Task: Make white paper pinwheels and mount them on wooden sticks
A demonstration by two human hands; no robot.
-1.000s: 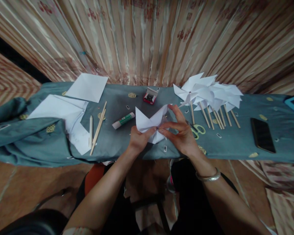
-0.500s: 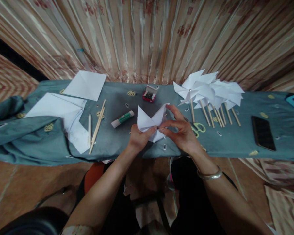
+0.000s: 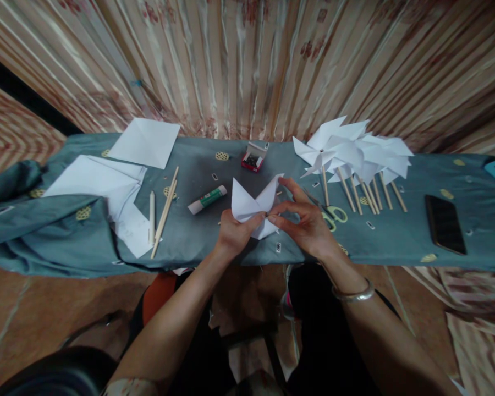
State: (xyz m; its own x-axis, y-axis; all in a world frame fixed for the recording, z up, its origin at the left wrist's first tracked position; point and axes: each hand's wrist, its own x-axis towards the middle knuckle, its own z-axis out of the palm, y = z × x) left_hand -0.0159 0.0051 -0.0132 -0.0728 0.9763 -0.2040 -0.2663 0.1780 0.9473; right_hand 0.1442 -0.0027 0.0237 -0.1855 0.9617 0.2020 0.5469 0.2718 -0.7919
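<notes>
A folded white paper pinwheel (image 3: 244, 202) is held over the cloth-covered table, two of its points standing up. My left hand (image 3: 236, 231) grips its left side, thumb pressed near the centre. The thumb and index finger of my right hand (image 3: 301, 223) pinch at the centre, where a small dark spot shows; whether they hold a pin is too small to tell. The other fingers of that hand touch the right point. Beyond the paper sits an open red box (image 3: 252, 159) of small dark pins. A green-and-white glue stick (image 3: 207, 199) lies to the left.
Several finished pinwheels (image 3: 334, 151) on wooden sticks lie at the right, with green-handled scissors (image 3: 337, 214) nearby. A phone (image 3: 444, 224) rests farther right. White paper sheets (image 3: 94, 179), loose sticks (image 3: 165, 212) and a white pencil-like stick (image 3: 152, 217) occupy the left. A curtain (image 3: 231, 66) hangs behind the table.
Both hands keep the same hold on the paper pinwheel. Only a very slight shift of the whole view shows.
</notes>
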